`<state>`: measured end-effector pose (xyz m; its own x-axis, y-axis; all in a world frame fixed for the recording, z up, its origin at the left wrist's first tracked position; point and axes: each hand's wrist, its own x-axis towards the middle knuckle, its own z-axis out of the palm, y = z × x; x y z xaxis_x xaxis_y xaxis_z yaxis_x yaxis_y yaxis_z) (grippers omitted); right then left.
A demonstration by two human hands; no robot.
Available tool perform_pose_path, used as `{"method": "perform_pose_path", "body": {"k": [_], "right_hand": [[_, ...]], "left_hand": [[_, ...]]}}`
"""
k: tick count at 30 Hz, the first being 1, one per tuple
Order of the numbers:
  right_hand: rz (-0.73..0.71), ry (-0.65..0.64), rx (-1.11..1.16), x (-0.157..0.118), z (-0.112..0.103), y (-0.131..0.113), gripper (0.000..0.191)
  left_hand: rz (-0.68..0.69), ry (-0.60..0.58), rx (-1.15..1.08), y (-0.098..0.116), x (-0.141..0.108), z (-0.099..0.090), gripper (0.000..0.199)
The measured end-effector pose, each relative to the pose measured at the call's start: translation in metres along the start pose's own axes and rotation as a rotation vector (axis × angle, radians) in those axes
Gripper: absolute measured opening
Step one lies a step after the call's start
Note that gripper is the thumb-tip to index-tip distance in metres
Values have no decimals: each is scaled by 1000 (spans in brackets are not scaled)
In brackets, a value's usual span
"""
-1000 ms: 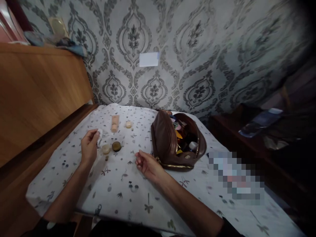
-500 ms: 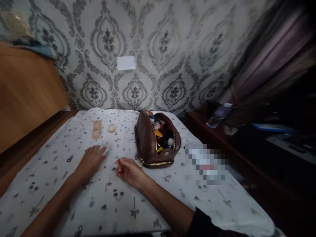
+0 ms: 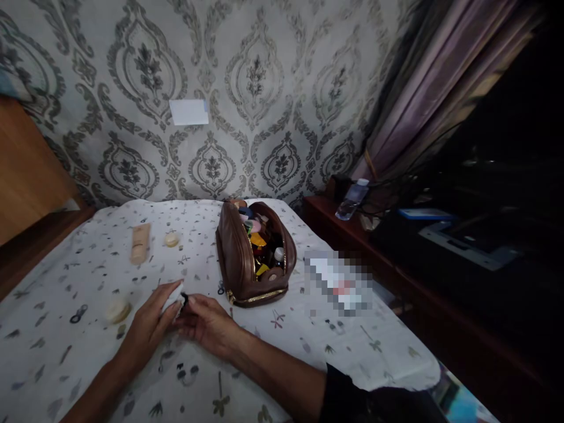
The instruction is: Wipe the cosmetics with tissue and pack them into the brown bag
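My left hand (image 3: 150,317) is closed round a small white object (image 3: 173,297), partly hidden by the fingers. Thumb and fingers of my right hand (image 3: 207,323) pinch a small black piece (image 3: 184,299) at the white object's right side; I cannot tell whether the two are joined. Left of my left hand lies a blurred, cream-coloured round jar (image 3: 117,309). Beyond the hands are a beige squeeze tube (image 3: 140,244) and a smaller round cream jar (image 3: 171,239). To their right stands a brown cosmetic bag (image 3: 233,258), unzipped and full of small items.
Everything rests on a white patterned cloth (image 3: 247,382). A pixelated pale packet (image 3: 339,285) lies right of the bag. Farther right, a dark red ledge (image 3: 319,208) holds a clear bottle (image 3: 352,200). A wooden cabinet (image 3: 30,170) stands left; a patterned wall closes the back.
My hands have come together around the white object and black piece; before, they were apart over the cloth. The larger round jar now shows beside my left hand. The view has turned right.
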<state>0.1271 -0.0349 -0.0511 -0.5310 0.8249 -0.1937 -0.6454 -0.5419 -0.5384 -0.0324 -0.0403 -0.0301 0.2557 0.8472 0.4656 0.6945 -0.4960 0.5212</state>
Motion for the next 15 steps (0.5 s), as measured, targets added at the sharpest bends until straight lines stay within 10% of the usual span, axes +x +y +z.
{"method": "perform_pose_path", "body": {"k": [15], "right_hand": [[63, -34, -1, 1, -1, -6, 44]], "left_hand": [[210, 112, -32, -2, -5, 3, 30]]}}
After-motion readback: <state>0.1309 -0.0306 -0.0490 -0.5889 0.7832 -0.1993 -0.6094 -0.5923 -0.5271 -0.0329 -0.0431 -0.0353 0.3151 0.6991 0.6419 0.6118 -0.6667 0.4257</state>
